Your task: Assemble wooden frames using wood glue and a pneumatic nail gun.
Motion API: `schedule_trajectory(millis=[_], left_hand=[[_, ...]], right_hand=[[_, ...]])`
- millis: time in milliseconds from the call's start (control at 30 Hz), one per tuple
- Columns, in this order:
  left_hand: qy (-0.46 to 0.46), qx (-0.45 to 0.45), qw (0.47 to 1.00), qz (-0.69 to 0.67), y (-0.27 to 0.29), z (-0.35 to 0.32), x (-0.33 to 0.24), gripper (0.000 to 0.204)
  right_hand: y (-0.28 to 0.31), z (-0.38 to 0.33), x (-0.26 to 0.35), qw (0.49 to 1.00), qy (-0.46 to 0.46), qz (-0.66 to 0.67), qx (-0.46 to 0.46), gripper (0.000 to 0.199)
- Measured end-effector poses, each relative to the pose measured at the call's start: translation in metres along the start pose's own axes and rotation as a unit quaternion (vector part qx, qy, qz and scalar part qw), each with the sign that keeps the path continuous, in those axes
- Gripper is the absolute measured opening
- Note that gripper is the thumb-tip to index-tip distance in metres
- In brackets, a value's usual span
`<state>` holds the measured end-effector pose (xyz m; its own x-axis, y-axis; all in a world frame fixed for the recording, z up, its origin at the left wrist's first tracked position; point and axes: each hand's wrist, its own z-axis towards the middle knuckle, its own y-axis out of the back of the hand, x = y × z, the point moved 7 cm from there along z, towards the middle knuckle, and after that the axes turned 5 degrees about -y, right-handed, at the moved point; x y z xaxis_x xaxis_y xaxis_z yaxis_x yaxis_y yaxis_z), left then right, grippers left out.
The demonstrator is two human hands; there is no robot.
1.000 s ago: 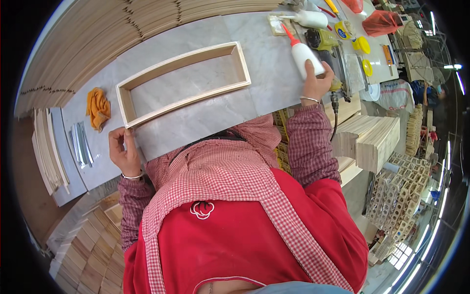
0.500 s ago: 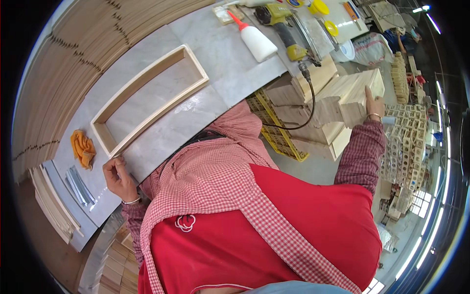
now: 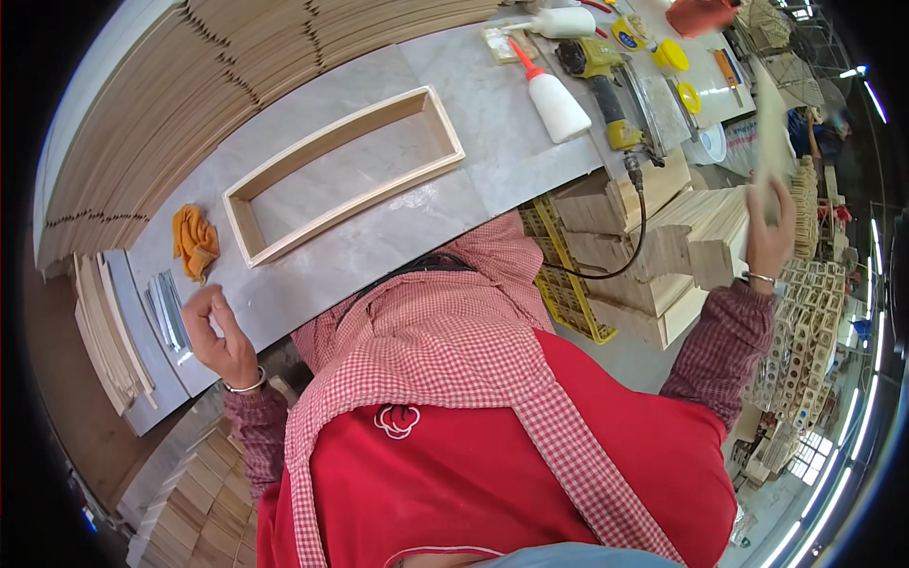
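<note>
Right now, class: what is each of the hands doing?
Left hand: loosely curled, holding nothing, at the table edge.
Right hand: raised, gripping a thin wooden board.

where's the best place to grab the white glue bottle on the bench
Probably around the wide white body of the glue bottle, coming from above. It lies on its side on the grey bench, red nozzle pointing away toward the far edge, so the round body is the broadest, most exposed part. The yellow power tool lies close on its right, so the left flank and top are the freer approach.
</note>
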<state>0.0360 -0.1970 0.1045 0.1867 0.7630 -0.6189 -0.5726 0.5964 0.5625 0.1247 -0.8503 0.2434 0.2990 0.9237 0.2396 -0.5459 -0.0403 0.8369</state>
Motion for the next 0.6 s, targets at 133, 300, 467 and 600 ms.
schedule_trajectory(millis=[133,300,467,600], left_hand=[[-0.163,0.145,0.975,0.03,-0.026,0.045,-0.081,0.042],[-0.294,0.305,0.906,0.012,-0.087,0.057,-0.139,0.074],[-0.229,0.419,0.877,0.042,-0.105,0.051,-0.112,0.078],[-0.222,0.419,0.879,0.055,-0.116,0.058,-0.109,0.077]], right_hand=[[-0.057,-0.072,0.221,0.824,0.416,0.312,0.225,0.049],[-0.089,-0.175,0.328,0.62,0.637,0.348,0.297,0.048],[-0.108,-0.179,0.34,0.589,0.636,0.399,0.299,0.054],[-0.119,-0.165,0.327,0.631,0.577,0.42,0.305,0.059]])
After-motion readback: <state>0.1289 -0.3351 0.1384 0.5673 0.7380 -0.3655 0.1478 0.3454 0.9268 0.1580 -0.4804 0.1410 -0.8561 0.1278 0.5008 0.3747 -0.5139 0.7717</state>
